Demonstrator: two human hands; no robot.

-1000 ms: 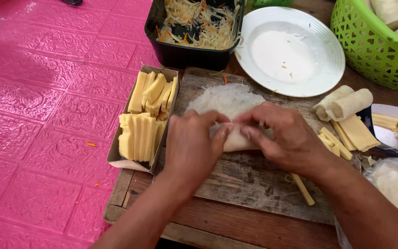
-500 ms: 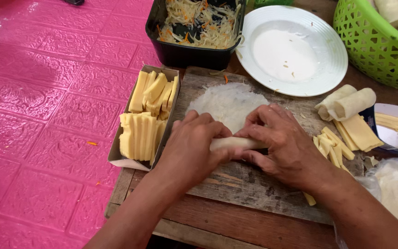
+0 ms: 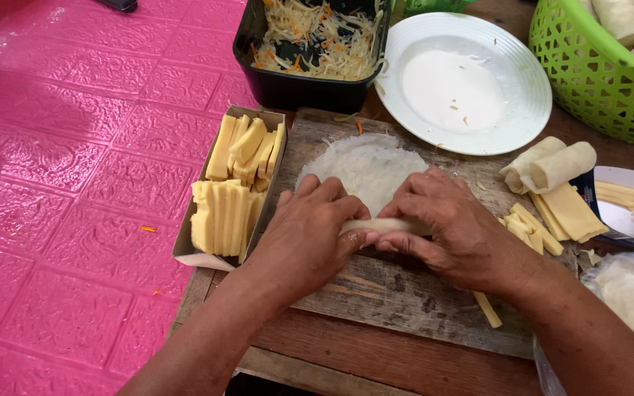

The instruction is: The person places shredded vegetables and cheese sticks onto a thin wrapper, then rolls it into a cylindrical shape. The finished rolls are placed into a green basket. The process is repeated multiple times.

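Both my hands rest on a wooden cutting board [image 3: 398, 293] and roll a thin white wrapper [image 3: 365, 165] into a pale roll [image 3: 383, 225]. My left hand [image 3: 306, 235] grips the roll's left end with curled fingers. My right hand [image 3: 453, 227] presses the roll's right end. The unrolled part of the wrapper lies flat beyond my fingers.
A cardboard box of yellow cheese sticks [image 3: 230, 183] stands left of the board. A black tub of shredded vegetables [image 3: 315, 40] and a white plate [image 3: 471, 81] are beyond it. Two finished rolls [image 3: 549, 165], loose cheese sticks [image 3: 544, 220] and a green basket [image 3: 603, 66] lie right.
The folded wrapper has become a tighter, thinner roll. Both hands have shifted slightly up the board, rolling it toward the flat part of the wrapper.
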